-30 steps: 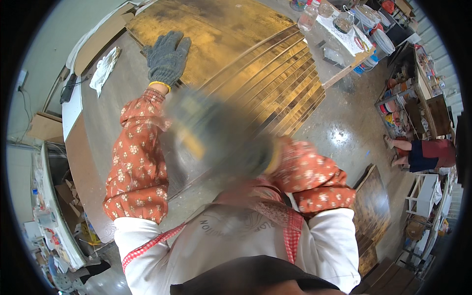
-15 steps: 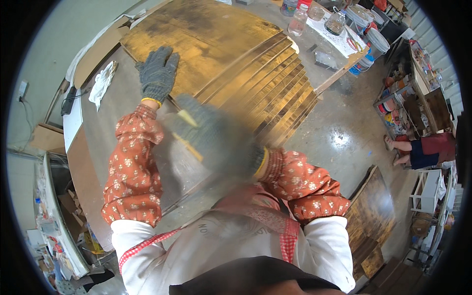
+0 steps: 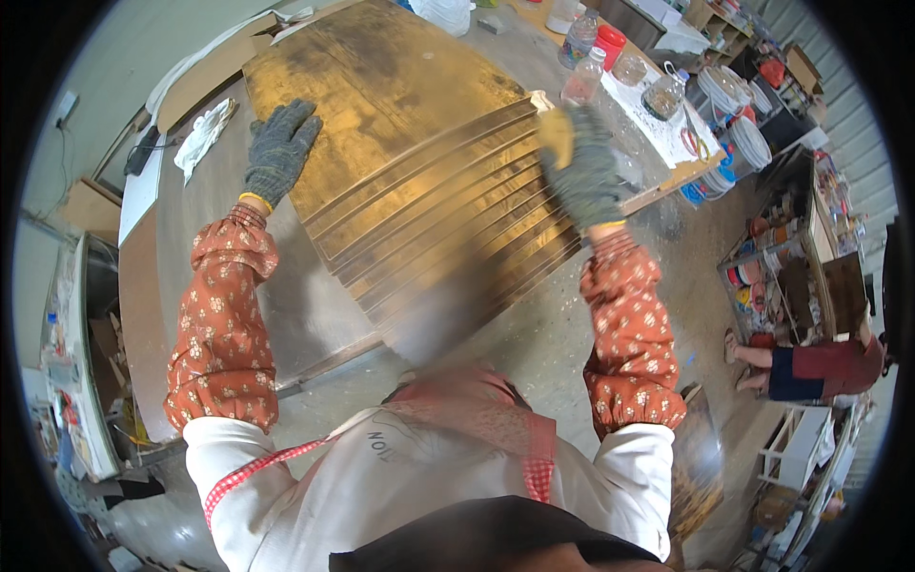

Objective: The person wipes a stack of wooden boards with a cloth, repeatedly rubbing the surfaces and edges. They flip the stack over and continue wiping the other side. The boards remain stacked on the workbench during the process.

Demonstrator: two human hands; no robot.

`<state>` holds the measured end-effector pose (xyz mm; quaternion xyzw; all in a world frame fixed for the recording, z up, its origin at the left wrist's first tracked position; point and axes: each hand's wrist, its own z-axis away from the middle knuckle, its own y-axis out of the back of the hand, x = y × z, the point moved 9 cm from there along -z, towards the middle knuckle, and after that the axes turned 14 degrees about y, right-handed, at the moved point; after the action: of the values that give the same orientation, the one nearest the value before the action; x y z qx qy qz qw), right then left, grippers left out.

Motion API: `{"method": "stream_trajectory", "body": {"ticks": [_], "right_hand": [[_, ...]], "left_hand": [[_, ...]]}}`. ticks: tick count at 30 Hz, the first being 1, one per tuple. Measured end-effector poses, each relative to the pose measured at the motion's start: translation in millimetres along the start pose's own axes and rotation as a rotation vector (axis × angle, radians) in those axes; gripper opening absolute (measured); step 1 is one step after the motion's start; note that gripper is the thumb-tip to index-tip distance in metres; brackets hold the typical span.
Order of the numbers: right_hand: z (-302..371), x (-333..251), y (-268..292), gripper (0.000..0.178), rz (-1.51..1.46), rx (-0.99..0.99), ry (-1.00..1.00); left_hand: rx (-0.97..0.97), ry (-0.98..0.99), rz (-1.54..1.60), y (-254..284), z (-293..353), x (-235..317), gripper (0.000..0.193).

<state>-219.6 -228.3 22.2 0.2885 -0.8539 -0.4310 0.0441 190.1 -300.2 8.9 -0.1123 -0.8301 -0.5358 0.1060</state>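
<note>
On my feed I can't tell whether the yellow patch (image 3: 556,140) at the right hand (image 3: 579,164) is something held. Below and left of that hand, blur smears the stacked boards (image 3: 419,205); beyond it, the top edge crops a plastic bag (image 3: 445,13).

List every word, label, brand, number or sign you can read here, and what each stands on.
White cloth garment on the wearer's chest: dark lettering, only partly visible; I won't copy it out.
Clear, capped plastic bottles: any print is too small to read.
Round white plastic buckets: any print is too small to read.
</note>
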Motion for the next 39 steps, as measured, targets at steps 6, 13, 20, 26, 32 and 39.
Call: {"method": "stream_trajectory", "body": {"ticks": [6, 13, 20, 26, 32, 39], "right_hand": [[-12.0, -37.9, 30.7, 0.066, 0.153, 0.198, 0.309], [14.1, -17.7, -6.8, 0.05, 0.198, -0.021, 0.401], [27.4, 97.0, -1.0, 0.082, -0.24, 0.082, -0.068], [25.2, 126.1, -70.6, 0.097, -1.143, 0.054, -0.659], [-12.9, 166.7, -176.2, 0.038, -1.816, 0.119, -0.885], [-40.3, 152.0, -231.3, 0.037, -1.852, -0.29, -0.851]], "left_hand": [[-0.031, 0.065, -0.07, 1.6, -1.1, -17.6, 0.047], [-0.088, 0.194, -0.155, 5.9, -1.0, -29.3, 0.052], [-0.079, 0.188, -0.235, 7.0, -1.1, -37.9, 0.05], [-0.105, 0.14, -0.317, 8.5, -3.1, -31.5, 0.051], [-0.166, 0.238, -0.381, 21.0, 4.2, -25.6, 0.053], [-0.133, 0.602, 0.071, 51.8, 20.1, -7.3, 0.049]]}}
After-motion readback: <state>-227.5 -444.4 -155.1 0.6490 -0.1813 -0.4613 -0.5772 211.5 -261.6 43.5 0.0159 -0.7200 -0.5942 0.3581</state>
